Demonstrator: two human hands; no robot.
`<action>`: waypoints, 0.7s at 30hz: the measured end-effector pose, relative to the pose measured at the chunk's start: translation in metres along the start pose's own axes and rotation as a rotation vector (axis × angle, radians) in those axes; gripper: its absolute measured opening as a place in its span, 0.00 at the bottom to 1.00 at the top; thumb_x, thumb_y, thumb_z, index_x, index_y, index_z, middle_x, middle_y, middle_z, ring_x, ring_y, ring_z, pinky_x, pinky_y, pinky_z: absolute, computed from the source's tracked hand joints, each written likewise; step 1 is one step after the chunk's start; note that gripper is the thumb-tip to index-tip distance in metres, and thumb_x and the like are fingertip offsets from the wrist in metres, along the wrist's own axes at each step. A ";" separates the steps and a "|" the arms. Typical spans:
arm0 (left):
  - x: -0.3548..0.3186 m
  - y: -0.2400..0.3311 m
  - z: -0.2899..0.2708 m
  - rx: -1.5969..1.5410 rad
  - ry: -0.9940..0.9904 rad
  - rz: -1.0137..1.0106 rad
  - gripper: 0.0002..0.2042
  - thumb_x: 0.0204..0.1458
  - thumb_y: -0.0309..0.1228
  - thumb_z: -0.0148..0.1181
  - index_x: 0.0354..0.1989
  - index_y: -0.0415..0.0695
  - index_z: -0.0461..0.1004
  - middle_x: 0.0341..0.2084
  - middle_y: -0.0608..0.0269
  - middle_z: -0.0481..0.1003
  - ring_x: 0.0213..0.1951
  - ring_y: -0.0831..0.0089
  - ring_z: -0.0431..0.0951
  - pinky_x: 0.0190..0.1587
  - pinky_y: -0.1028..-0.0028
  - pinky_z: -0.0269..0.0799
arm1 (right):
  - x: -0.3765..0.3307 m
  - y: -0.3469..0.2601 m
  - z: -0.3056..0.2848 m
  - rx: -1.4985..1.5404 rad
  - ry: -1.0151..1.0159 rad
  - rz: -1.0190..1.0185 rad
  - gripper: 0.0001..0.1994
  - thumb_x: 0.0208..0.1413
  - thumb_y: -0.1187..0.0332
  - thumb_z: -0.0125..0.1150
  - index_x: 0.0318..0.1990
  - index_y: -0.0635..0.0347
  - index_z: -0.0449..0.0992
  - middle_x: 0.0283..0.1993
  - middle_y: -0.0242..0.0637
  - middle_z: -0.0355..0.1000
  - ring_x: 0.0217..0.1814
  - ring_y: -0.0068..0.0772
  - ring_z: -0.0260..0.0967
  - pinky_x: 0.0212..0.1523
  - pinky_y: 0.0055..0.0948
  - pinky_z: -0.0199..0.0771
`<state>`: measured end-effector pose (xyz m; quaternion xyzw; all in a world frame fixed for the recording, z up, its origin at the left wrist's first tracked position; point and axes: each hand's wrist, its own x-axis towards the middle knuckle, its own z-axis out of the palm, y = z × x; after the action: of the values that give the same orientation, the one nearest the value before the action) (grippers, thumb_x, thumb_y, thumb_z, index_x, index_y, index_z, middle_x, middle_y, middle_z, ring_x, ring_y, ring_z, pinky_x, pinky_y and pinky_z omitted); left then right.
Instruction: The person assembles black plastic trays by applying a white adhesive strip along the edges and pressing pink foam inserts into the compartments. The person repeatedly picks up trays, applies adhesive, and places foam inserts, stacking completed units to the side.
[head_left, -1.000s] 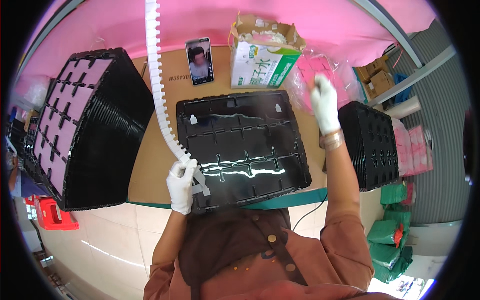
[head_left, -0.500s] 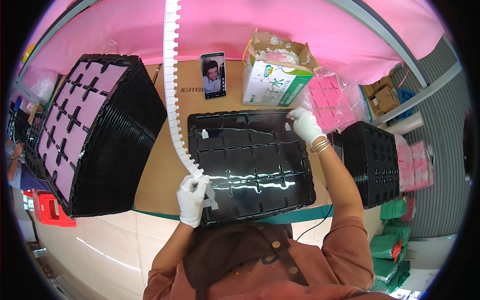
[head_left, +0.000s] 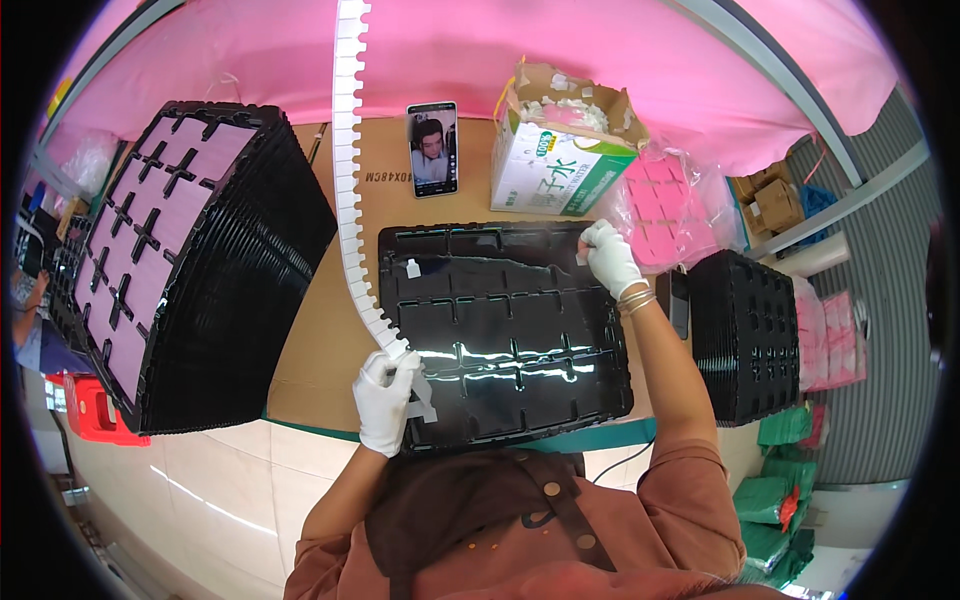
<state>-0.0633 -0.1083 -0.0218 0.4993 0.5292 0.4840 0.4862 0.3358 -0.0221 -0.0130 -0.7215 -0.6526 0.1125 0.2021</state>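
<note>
A black plastic tray point(head_left: 480, 330) with raised cross-shaped ribs lies in front of me. My left hand point(head_left: 383, 400), in a white glove, is closed at its near-left edge. It pinches the lower end of a long white label strip point(head_left: 350, 200) with a notched edge. Loose pieces of white tape point(head_left: 424, 398) hang beside those fingers over the tray. One small white label point(head_left: 413, 268) sits at the tray's far left. My right hand point(head_left: 610, 256), gloved with bare fingertips, is bent closed at the far-right corner, touching the tray by another small label, partly hidden.
Tall stacks of black trays stand at the left point(head_left: 220, 270) and right point(head_left: 745, 335). Behind the tray are a phone point(head_left: 432, 150) showing a person and an open carton point(head_left: 560, 165) with white scraps. Pink sheets in clear plastic point(head_left: 660, 210) lie beside it.
My right hand has gone from a pointing finger to curled fingers at the far-right label. My left hand keeps its pinch on the strip. The whole view has shifted slightly.
</note>
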 end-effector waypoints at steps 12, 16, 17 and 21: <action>0.000 -0.005 -0.002 0.038 0.009 0.046 0.05 0.53 0.24 0.64 0.29 0.36 0.77 0.28 0.60 0.76 0.31 0.75 0.80 0.35 0.76 0.74 | -0.003 -0.024 -0.042 0.508 -0.108 0.073 0.06 0.51 0.84 0.53 0.31 0.61 0.71 0.26 0.34 0.63 0.31 0.25 0.62 0.35 0.28 0.69; 0.001 -0.005 -0.002 0.045 0.004 0.056 0.05 0.53 0.25 0.64 0.30 0.37 0.78 0.28 0.60 0.77 0.31 0.75 0.78 0.35 0.75 0.73 | 0.049 -0.044 -0.089 0.229 0.470 -0.168 0.03 0.55 0.78 0.52 0.35 0.62 0.72 0.28 0.42 0.71 0.32 0.34 0.70 0.37 0.32 0.70; 0.001 -0.003 -0.003 0.035 0.012 0.051 0.05 0.53 0.26 0.64 0.30 0.37 0.78 0.28 0.60 0.77 0.31 0.75 0.78 0.35 0.75 0.73 | 0.061 -0.070 -0.102 0.169 0.593 -0.150 0.06 0.51 0.80 0.51 0.35 0.62 0.73 0.31 0.46 0.74 0.33 0.43 0.73 0.38 0.36 0.72; 0.002 -0.014 -0.005 0.050 0.013 0.080 0.05 0.53 0.27 0.65 0.31 0.38 0.79 0.28 0.60 0.77 0.30 0.75 0.77 0.33 0.74 0.71 | 0.104 -0.093 -0.119 -0.341 0.744 -0.268 0.07 0.48 0.80 0.52 0.32 0.60 0.75 0.37 0.45 0.76 0.40 0.48 0.73 0.42 0.43 0.73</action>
<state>-0.0687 -0.1073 -0.0354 0.5289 0.5237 0.4929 0.4506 0.3161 0.0700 0.1450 -0.6448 -0.6326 -0.2918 0.3143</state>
